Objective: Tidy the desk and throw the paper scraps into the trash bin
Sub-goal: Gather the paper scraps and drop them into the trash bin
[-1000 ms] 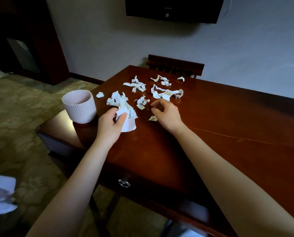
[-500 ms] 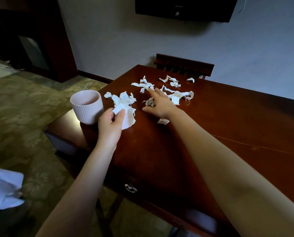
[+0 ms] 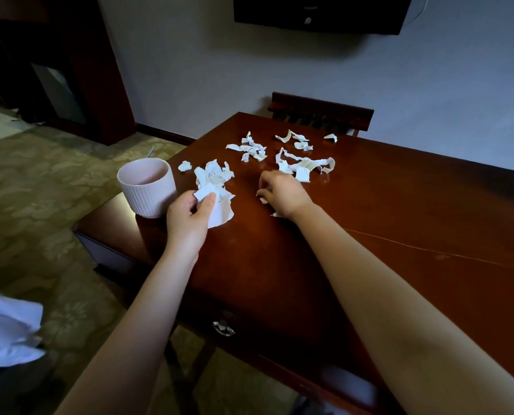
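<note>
- Near the left corner of the desk [image 3: 369, 235], we hold a small sheaf of paper scraps [image 3: 217, 202] in our left hand [image 3: 190, 215], thumb pressed onto the top piece, just beside a ribbed white cup [image 3: 148, 190].
- Our right hand [image 3: 282, 191] curls over the wood with fingertips drawn together on what looks like a small scrap; whether it is truly pinched we cannot tell.
- Further scraps lie loose toward the far edge: one cluster [image 3: 249, 149] by the middle, a long curled strip [image 3: 305, 166] just beyond our right hand, smaller bits [image 3: 297, 140] behind.
- We judge the paper featherlight, limp and easily torn; it should gather best by sweeping pieces together and pinching them flat between thumb and fingers.
- No trash bin is in sight, unless the cup serves as one.
</note>
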A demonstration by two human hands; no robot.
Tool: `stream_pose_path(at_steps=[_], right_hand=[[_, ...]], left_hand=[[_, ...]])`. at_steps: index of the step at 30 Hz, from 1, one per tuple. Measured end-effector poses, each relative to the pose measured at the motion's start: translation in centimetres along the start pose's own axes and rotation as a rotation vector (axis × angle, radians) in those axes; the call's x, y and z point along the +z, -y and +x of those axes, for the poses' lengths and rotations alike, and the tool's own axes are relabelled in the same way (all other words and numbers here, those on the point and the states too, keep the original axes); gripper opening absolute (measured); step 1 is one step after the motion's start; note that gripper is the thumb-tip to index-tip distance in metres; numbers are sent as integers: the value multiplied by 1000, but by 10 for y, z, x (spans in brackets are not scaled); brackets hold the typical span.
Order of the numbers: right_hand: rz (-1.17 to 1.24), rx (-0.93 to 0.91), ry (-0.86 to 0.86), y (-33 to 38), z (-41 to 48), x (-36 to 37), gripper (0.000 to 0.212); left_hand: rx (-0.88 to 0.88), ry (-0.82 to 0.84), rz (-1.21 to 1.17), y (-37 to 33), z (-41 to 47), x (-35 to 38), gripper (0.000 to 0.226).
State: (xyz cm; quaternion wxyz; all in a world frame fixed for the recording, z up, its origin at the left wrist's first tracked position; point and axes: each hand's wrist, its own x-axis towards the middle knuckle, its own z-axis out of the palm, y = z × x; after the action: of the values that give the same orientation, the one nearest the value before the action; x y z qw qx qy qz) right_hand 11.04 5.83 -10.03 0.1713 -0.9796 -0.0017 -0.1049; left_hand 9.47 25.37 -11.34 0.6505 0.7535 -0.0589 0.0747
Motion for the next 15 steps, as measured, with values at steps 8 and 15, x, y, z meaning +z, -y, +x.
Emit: stream_pose_path(at_steps=[8,15], right_hand=[[169,123,-39,-9,-16,-15,14],[88,48,87,-27,-48,-23,61]], left_hand=[[278,56,662,-2,8,10,30],[267,220,668,-16,2,23,29]])
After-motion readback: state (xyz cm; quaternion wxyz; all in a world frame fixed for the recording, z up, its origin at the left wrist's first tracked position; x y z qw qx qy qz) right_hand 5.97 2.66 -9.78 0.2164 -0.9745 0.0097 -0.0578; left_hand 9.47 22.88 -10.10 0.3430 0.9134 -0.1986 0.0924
